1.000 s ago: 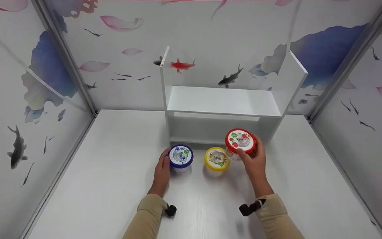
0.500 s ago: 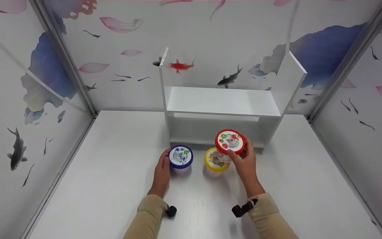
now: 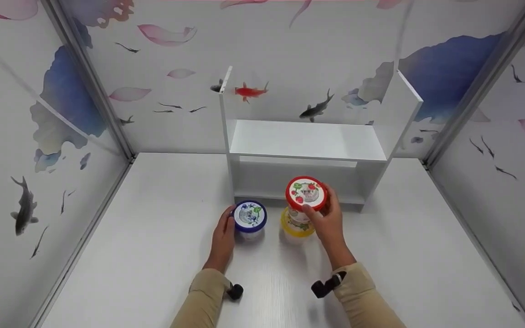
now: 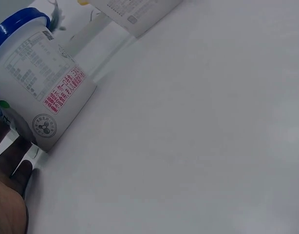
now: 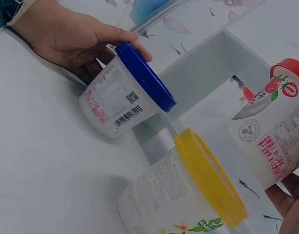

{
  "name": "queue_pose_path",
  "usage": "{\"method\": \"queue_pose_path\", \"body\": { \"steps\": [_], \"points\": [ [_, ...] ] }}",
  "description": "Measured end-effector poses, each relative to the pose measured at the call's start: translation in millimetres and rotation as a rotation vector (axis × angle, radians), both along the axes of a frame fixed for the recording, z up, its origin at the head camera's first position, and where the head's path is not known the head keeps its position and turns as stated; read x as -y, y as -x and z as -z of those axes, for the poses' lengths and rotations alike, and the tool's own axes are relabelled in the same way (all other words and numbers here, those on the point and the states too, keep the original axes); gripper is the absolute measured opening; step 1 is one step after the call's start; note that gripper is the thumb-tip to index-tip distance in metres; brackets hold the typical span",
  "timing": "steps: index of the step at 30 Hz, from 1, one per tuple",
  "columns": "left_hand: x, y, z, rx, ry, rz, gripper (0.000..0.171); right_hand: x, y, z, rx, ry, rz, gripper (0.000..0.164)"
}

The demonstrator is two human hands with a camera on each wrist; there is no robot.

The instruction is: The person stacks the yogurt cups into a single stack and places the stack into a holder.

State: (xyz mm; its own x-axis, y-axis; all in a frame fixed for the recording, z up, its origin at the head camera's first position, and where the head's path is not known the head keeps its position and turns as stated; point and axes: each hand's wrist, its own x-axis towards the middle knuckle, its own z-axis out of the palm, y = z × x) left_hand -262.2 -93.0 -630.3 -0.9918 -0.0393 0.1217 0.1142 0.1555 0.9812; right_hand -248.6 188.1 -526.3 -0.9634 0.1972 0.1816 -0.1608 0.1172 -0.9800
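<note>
My right hand (image 3: pixel 329 224) grips a red-lidded yogurt tub (image 3: pixel 306 193), its label printed with strawberries, and holds it raised over the yellow-lidded tub (image 3: pixel 297 232). The red-lidded tub hides part of the yellow lid in the head view. On the left, my left hand (image 3: pixel 222 237) has its thumb and fingers curled round the side of a blue-lidded tub (image 3: pixel 250 217). That blue-lidded tub stands upright on the white table, a short gap left of the yellow-lidded one. In the right wrist view the left thumb lies along the blue lid (image 5: pixel 144 78).
A white shelf unit (image 3: pixel 308 139) with two upright side panels stands right behind the tubs. White table surface (image 3: pixel 153 237) spreads to both sides. Printed walls with fish and petals (image 3: pixel 271 45) enclose the back and sides.
The right hand has carried the red-lidded tub leftward, from right of the yellow-lidded tub to over it. The left hand and the blue-lidded tub have stayed in place.
</note>
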Motion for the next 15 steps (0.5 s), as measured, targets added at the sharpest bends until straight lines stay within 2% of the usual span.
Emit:
{"method": "queue_pose_path", "body": {
  "steps": [15],
  "points": [
    [1,0.6,3.9,-0.026,-0.017,0.008,0.044,17,1.1,-1.3,0.050,-0.012,-0.011,0.089]
  ]
}}
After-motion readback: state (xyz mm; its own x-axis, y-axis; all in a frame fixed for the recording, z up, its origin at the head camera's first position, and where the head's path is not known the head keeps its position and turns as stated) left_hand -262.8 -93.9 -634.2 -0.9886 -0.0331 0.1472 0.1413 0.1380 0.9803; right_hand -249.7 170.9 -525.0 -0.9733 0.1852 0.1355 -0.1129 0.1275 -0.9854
